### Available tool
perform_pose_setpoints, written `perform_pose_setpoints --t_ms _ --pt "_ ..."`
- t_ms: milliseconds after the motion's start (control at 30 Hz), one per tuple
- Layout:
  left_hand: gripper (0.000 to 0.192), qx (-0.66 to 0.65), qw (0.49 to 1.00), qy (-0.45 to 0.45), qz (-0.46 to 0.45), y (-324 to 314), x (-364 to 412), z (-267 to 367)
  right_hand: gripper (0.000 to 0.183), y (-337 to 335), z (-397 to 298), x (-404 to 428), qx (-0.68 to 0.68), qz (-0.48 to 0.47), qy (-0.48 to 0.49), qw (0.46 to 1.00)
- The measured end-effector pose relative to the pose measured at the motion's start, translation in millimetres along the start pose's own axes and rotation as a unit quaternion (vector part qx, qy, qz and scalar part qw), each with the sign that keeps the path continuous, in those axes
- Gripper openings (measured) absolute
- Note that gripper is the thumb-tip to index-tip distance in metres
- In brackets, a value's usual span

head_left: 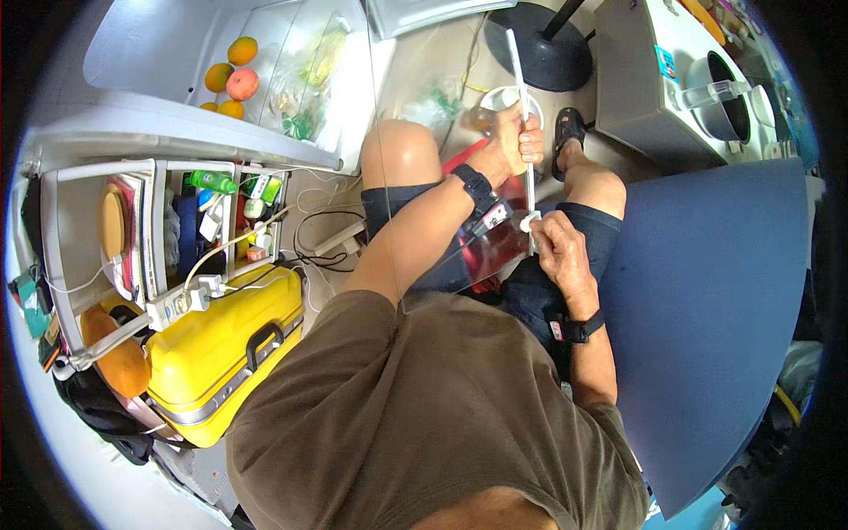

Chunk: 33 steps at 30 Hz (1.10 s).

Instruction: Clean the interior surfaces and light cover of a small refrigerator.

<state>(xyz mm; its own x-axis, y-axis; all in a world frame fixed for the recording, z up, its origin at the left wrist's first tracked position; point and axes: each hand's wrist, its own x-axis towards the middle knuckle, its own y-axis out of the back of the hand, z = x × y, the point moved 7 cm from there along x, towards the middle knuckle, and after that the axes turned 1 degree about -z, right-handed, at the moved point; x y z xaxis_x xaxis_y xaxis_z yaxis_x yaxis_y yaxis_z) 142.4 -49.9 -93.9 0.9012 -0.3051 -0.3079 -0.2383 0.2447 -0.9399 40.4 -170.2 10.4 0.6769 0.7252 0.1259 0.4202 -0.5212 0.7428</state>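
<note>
A clear pane (424,265) with a white edge strip (517,66) stands between my knees. My left hand (518,140) is wrapped around the strip at about its middle. Lower down, my right hand (563,255) pinches a small white piece (528,222) against the same strip. I cannot tell whether that piece is cloth or plastic. Both wrists wear black straps. A red object (507,199) lies below the pane, partly hidden by my left arm. Beyond my left hand is a white bucket (487,99), mostly covered by the hand and strip.
An open refrigerator compartment (165,40) at upper left holds fruit (242,85) and bagged produce (318,63). Left are a rack (159,232), a power strip (169,310) and a yellow suitcase (225,338). A blue surface (702,298) curves along my right, below a white cabinet (646,79).
</note>
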Motion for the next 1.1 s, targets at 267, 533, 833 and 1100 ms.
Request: perform_pose_setpoints --t_ms 267,533,833,1100 --pt "0.042 -0.016 0.983 -0.025 0.182 82.4 8.3 1.2 0.027 0.1 56.3 -25.3 0.324 0.116 -0.265 0.901" --pt "0.019 -0.101 0.978 -0.057 0.174 169.0 -12.4 6.6 0.051 -22.3 14.0 -24.3 0.49 0.004 -0.191 0.85" --pt "0.041 0.026 0.787 -0.175 0.592 243.6 -82.8 26.8 0.017 -60.0 76.9 18.3 0.405 0.149 -0.325 0.842" --pt "0.044 0.118 0.667 -0.135 0.723 276.6 -82.0 58.4 0.011 -112.7 174.8 52.6 0.457 0.162 -0.386 0.785"
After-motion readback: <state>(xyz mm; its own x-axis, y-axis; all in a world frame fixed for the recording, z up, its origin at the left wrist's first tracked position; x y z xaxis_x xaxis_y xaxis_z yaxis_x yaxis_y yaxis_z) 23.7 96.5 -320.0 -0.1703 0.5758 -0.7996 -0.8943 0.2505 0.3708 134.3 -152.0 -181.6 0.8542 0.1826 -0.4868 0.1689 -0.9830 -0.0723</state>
